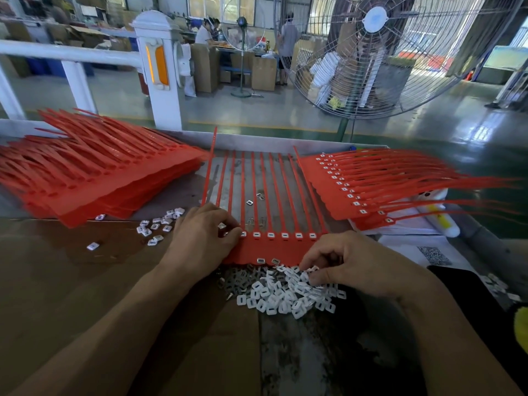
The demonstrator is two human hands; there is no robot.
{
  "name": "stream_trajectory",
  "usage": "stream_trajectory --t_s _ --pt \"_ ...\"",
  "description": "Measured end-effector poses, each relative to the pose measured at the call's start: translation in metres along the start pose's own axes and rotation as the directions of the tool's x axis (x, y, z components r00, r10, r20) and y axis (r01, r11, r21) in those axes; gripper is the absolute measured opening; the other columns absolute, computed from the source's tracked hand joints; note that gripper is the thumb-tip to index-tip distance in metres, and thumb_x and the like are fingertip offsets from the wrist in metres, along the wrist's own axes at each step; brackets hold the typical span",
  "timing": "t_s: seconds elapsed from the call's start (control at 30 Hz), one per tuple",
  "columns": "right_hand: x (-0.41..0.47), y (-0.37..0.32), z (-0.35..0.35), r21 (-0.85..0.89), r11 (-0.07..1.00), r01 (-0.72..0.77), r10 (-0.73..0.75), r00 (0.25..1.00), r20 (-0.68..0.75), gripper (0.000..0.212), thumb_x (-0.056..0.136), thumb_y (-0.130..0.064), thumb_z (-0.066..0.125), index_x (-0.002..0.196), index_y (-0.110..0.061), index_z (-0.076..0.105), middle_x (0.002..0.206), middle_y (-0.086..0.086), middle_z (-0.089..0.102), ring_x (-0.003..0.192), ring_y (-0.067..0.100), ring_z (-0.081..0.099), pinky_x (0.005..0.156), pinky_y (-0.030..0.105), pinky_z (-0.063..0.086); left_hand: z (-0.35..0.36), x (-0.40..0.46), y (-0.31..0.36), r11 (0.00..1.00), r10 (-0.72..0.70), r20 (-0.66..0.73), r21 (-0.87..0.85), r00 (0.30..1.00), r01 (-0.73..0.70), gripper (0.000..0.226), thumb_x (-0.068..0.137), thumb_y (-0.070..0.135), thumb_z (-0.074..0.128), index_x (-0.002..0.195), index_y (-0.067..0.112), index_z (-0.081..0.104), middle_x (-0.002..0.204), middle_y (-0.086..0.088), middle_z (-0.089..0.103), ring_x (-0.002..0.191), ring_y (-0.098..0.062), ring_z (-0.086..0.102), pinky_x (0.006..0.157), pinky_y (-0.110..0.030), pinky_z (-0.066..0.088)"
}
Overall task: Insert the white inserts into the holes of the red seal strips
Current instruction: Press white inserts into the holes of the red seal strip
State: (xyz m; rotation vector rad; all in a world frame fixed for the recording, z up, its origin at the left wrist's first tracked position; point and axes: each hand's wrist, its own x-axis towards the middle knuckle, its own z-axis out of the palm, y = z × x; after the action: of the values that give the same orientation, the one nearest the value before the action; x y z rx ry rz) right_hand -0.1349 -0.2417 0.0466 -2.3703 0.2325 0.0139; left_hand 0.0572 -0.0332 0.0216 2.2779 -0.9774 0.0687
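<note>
A flat red plastic seal strip sheet [265, 247] with long thin tails lies in the middle of the grey metal worktop [285, 352], tails pointing away from the person. Its row of holes already carries white inserts across the right part. The left hand [200, 238] rests on the sheet's left end, fingers curled, thumb and forefinger pinching a small white square plastic insert [221, 226] just above the leftmost holes. The right hand [343, 261] sits at the sheet's near right corner, fingertips bent down into the loose heap of white inserts [285, 292] that touches the sheet's near edge; whether it holds one I cannot tell. A stack of unfilled red sheets [94, 178] lies to the left, a filled stack [357, 184] to the right. A few scattered inserts [155, 225] lie on brown cardboard [71, 281] beside the left hand.
</note>
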Motion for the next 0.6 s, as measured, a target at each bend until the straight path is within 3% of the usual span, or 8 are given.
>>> stream_trajectory --t_s 0.1,0.27,0.43,0.6 --pt "0.0013 -0.0046 0.0037 -0.045 0.999 0.009 -0.008 1.0 0.01 0.018 0.079 -0.036 0.088 0.09 -0.045 0.078 0.084 -0.004 0.067 0.074 0.014 0.062 0.069 0.032 0.051 -0.001 -0.0007 0.0004 1.0 -0.006 0.004 0.002 1.0 0.006 0.011 0.092 0.041 0.067 0.097 0.033 0.072 0.108 0.012 0.06 0.111 -0.013 0.051 0.104 -0.044 0.04" --pt "0.0035 -0.0058 0.0078 -0.078 0.997 0.009 -0.012 0.999 -0.036 0.013 0.082 -0.029 0.087 0.085 -0.038 0.078 0.083 -0.015 0.068 0.07 0.0 0.061 0.066 0.017 0.048 -0.0022 -0.0013 0.0008 1.0 -0.008 0.01 0.004 1.0 0.008 0.011 0.093 0.041 0.066 0.098 0.033 0.072 0.109 0.012 0.06 0.11 -0.012 0.05 0.104 -0.043 0.04" --pt "0.0024 -0.005 0.0097 -0.024 0.999 0.027 -0.029 0.997 -0.067 0.011 0.088 -0.026 0.082 0.086 -0.033 0.073 0.088 -0.015 0.07 0.072 0.0 0.063 0.067 0.017 0.05 -0.0015 -0.0019 0.0008 1.0 -0.007 0.009 0.008 1.0 0.007 0.011 0.093 0.041 0.067 0.098 0.033 0.072 0.109 0.012 0.06 0.109 -0.013 0.05 0.104 -0.042 0.04" --pt "0.0056 0.0031 0.0061 0.194 0.98 0.047 0.019 0.945 -0.327 0.015 0.094 -0.017 0.073 0.088 -0.031 0.07 0.081 0.001 0.074 0.064 0.014 0.068 0.064 0.022 0.052 -0.0011 -0.0011 -0.0006 1.0 -0.004 0.011 0.004 1.0 0.004 0.01 0.092 0.041 0.066 0.097 0.034 0.072 0.108 0.012 0.059 0.108 -0.012 0.05 0.103 -0.043 0.041"
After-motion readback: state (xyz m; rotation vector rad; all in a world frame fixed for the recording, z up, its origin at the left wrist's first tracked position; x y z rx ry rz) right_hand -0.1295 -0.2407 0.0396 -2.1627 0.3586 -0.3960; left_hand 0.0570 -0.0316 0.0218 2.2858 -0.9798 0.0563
